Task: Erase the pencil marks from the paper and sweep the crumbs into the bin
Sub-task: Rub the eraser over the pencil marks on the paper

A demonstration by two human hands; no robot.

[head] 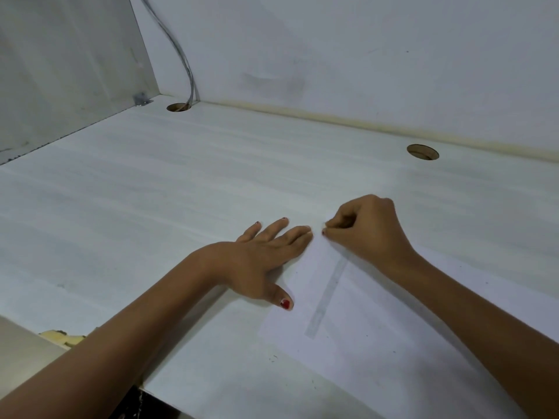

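A white sheet of paper (pixel 363 334) lies on the white desk (pixel 151 207), at the front right. A grey band of pencil shading (pixel 328 294) runs down the sheet. My left hand (pixel 266 261) lies flat with straight fingers on the paper's left edge. At the sheet's far corner my right hand (pixel 369 231) has its fingers curled and pinched together; whatever it pinches is hidden. Small dark crumbs (pixel 393 351) dot the paper and the desk close to it. No bin is in view.
Two round cable holes are cut in the desk, one at the back left (pixel 179 107) and one at the back right (pixel 422 151). A grey cable (pixel 181 55) runs down the wall into the left hole. The desk's front edge (pixel 145 385) drops off at the lower left.
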